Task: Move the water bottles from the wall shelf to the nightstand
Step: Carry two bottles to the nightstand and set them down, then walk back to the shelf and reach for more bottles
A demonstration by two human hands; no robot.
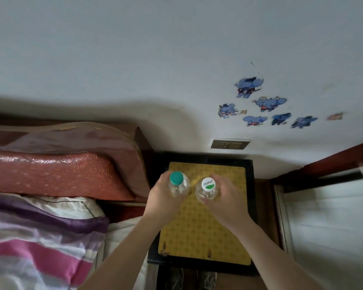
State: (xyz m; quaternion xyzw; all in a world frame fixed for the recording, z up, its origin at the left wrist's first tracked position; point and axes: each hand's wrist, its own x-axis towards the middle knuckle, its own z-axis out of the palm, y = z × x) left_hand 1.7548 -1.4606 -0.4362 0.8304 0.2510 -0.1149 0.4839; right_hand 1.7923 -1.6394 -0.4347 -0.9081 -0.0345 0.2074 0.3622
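Black at its rim and covered by a yellow patterned mat (197, 227), the nightstand (228, 159) has both water bottles over its tabletop, so the carry from the wall shelf looks all but finished. The shelf itself is out of view. The left hand (162, 198) is wrapped round the green-capped bottle (176, 178) near the mat's far left corner. The right hand (225, 198) is curled round the white-capped bottle (208, 184) just beside it, and both bottles stand upright. From straight above it cannot be told whether their bases rest on the mat or hang just over it. What seems left is to set them down, if needed, and let go. Whether more bottles wait on the shelf cannot be known here.

The pale wall (134, 49) fills the upper view. The bed (117, 231) lies left of the nightstand, with a pink and purple striped blanket (40, 237) below a reddish pillow (50, 174). A white panel (333, 216) stands to the right. Blue elephant stickers (266, 103) dot the wall above a socket (228, 143).
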